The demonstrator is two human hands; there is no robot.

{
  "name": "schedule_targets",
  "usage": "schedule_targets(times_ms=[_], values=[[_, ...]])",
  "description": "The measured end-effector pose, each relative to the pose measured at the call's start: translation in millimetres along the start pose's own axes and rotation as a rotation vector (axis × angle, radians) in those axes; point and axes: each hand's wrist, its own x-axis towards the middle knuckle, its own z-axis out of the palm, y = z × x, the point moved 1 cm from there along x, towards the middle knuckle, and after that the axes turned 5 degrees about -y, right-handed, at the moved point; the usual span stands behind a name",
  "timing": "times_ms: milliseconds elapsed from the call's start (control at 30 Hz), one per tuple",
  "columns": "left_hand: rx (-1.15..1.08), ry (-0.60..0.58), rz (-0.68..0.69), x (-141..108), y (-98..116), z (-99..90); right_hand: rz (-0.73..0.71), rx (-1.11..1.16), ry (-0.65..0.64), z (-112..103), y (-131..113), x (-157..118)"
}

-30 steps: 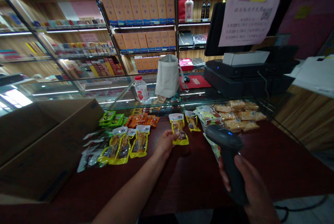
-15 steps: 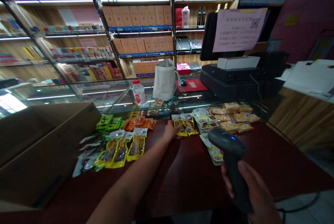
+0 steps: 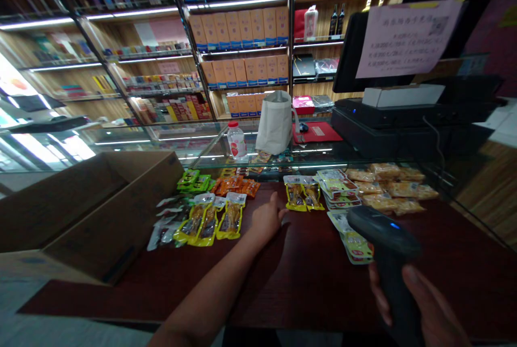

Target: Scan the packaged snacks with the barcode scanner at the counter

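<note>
Your R hand [image 3: 424,306] has its grip clamped on the black handheld barcode scanner [image 3: 385,239], blue LED lit, above the dark-red wood table [image 3: 307,282]. L hand [image 3: 266,220] empty, grip apart, fingers out, btwn 2 groups of yellow vacuum-sealed snack packs [image 3: 297,196], not touching them.

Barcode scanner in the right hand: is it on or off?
On, it appears: the handheld barcode scanner gripped in the right hand shows a small blue light glowing on its top.
</note>
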Motion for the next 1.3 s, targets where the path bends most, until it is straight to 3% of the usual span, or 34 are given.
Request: schedule_targets(times_ms=[100, 200, 267, 400, 533, 633, 767, 900, 1067, 1167, 1300], values=[[0.164, 0.180, -0.040, -34, -30, -10.9, 0.028, -0.013, 0.026, -3, -1, 4], [0.296, 0.356, -0.217, -54, -61, -21.8, 0.016, 0.013, 0.122, 7, -6, 6], [0.324, 0.336, -0.316, -59, -77, -24.1, 0.004, 0.041, 0.169, 16, -8, 6], [0.307, 0.235, -0.352, -58, -90, -21.3, 0.000, 0.058, 0.117, 27, -4, 9], [0.157, 0.178, -0.354, -53, -93, -20.5, -0.002, 0.049, 0.028, 33, -3, 8], [0.011, 0.062, -0.358, -50, -95, -20.1, 0.012, 0.047, -0.021, 39, -4, 6], [-0.082, -0.044, -0.332, -52, -95, -18.4, 0.006, 0.077, -0.014, 40, 6, 8], [-0.240, 0.055, -0.214, -55, -84, -17.2, 0.015, 0.113, 0.005, 42, 15, 13], [-0.719, 0.163, 0.075, -51, -60, -3.7, -0.040, 0.065, -0.089, 63, 8, 17], [-0.890, 0.147, 0.130, -50, -51, 10.1, -0.056, 0.070, -0.142, 76, 5, 18], [-0.885, 0.146, 0.148, -53, -46, 18.9, -0.045, 0.127, -0.118, 86, 7, 19]])
